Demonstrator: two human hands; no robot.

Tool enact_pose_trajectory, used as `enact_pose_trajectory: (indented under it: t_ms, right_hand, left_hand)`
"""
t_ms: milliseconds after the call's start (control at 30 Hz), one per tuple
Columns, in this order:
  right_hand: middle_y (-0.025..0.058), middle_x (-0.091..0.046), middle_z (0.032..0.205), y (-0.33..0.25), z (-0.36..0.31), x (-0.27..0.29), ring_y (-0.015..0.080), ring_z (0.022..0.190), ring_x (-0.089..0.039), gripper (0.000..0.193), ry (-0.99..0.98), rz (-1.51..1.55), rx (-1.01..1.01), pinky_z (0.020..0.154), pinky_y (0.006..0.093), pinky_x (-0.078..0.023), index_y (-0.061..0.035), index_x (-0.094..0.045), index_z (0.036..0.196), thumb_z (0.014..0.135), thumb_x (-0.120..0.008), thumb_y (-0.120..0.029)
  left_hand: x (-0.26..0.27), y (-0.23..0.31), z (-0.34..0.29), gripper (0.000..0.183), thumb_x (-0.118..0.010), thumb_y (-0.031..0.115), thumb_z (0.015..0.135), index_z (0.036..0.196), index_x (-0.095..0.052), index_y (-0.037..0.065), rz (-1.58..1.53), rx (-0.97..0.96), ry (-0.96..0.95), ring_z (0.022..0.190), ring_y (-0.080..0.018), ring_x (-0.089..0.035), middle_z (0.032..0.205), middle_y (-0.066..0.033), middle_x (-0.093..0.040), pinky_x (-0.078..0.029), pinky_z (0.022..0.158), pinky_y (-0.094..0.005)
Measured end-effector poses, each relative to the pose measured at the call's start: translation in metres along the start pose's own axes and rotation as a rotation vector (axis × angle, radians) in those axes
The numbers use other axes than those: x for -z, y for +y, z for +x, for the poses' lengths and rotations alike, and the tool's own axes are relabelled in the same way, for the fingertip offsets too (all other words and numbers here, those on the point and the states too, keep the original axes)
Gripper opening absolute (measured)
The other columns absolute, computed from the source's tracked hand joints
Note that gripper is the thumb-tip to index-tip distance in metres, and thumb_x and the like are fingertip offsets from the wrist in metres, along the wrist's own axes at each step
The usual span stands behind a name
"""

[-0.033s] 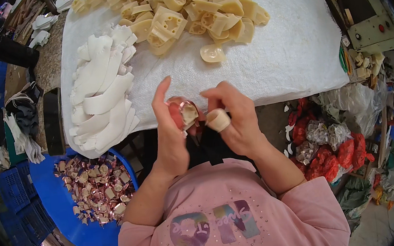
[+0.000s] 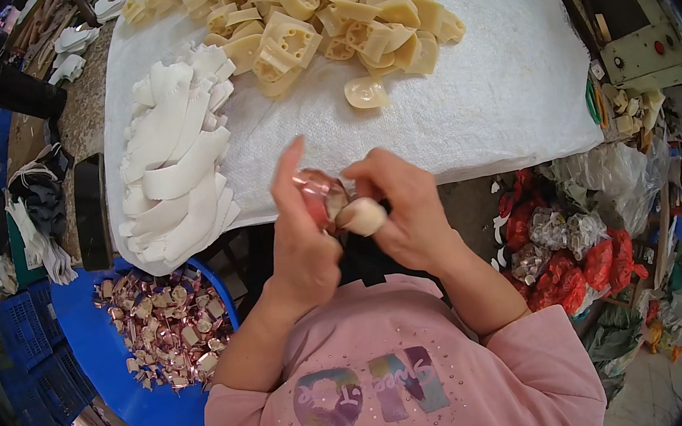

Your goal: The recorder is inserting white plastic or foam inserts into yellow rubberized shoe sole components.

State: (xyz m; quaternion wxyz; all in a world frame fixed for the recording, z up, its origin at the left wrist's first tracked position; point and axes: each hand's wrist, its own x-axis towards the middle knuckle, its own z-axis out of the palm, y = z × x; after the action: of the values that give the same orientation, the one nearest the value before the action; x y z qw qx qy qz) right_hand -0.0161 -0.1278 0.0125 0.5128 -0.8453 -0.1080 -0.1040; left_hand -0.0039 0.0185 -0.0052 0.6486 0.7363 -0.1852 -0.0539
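Note:
My left hand grips a small shiny rose-pink metallic piece, its index finger raised and the other fingers mostly hidden. From the right, my right hand closes in on the same piece with curled fingers. Its thumb, wrapped in a pale band, presses at the piece's near edge. Both hands are over the front edge of a table covered with a white woven sheet. Beyond them on the sheet lies a single cream rounded plastic part.
Cream plastic parts with holes are heaped at the back. White flat strips overlap on the left. Below left, a blue tub holds many shiny pink-and-cream pieces. Red plastic bags and clear plastic lie at the right.
My right hand has come left and its wrapped thumb now meets the shiny piece. The piece has turned in my left hand, so its cream inside shows less.

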Motion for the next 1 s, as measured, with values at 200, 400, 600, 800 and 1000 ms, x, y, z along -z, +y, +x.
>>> enact_pose_trajectory:
  t_ms: [200,400,600,800,1000]
  right_hand:
    - [0.0123,-0.058,0.076,0.000,0.004,0.006,0.0226,0.069,-0.060,0.023,0.026,0.134,-0.037,0.062,0.0321,-0.047,-0.0008,-0.057,0.093,0.088,-0.056,-0.024]
    - [0.0018,-0.054,0.072,0.021,0.010,0.007,0.0110,0.065,-0.052,0.026,-0.112,0.667,-0.372,0.060,0.0264,-0.044,-0.0021,-0.056,0.088,0.093,-0.050,-0.027]
    - [-0.0011,-0.054,0.067,0.027,0.016,0.020,0.0084,0.063,-0.052,0.023,-0.333,0.769,-0.218,0.055,0.0240,-0.044,-0.0035,-0.055,0.084,0.093,-0.053,-0.025]
    - [0.0009,-0.061,0.079,0.015,0.014,0.012,0.0113,0.072,-0.059,0.019,-0.169,0.127,0.025,0.064,0.0274,-0.048,-0.0021,-0.057,0.087,0.093,-0.052,-0.019]
    - [0.0037,-0.061,0.089,0.033,0.000,0.003,0.0119,0.078,-0.056,0.019,-0.191,0.891,-0.159,0.071,0.0251,-0.046,-0.0022,-0.060,0.097,0.094,-0.050,-0.018]
  left_hand:
    - [0.003,0.000,0.005,0.056,-0.058,0.017,0.088,0.132,-0.030,-0.004,-0.008,-0.124,-0.069,0.083,-0.0221,-0.059,0.107,-0.0176,-0.054,-0.048,0.075,-0.0310]
    - [0.016,0.008,0.005,0.047,-0.070,-0.003,0.073,0.115,-0.048,0.001,-0.105,0.120,-0.068,0.084,-0.0146,-0.056,0.099,-0.0074,-0.053,-0.048,0.070,-0.0246]
    - [0.019,0.017,0.012,0.048,-0.071,-0.007,0.067,0.110,-0.052,0.002,0.264,-0.236,-0.109,0.074,-0.0108,-0.055,0.091,-0.0065,-0.052,-0.046,0.056,-0.0208]
    - [0.015,0.010,0.016,0.049,-0.075,-0.002,0.061,0.104,-0.052,0.004,0.332,-0.331,-0.001,0.058,-0.0114,-0.050,0.080,-0.0051,-0.053,-0.042,0.050,-0.0216]
    - [0.006,0.012,0.014,0.046,-0.080,0.008,0.058,0.089,-0.046,0.002,0.457,-0.470,0.064,0.055,-0.0169,-0.056,0.070,-0.0090,-0.056,-0.045,0.050,-0.0255]
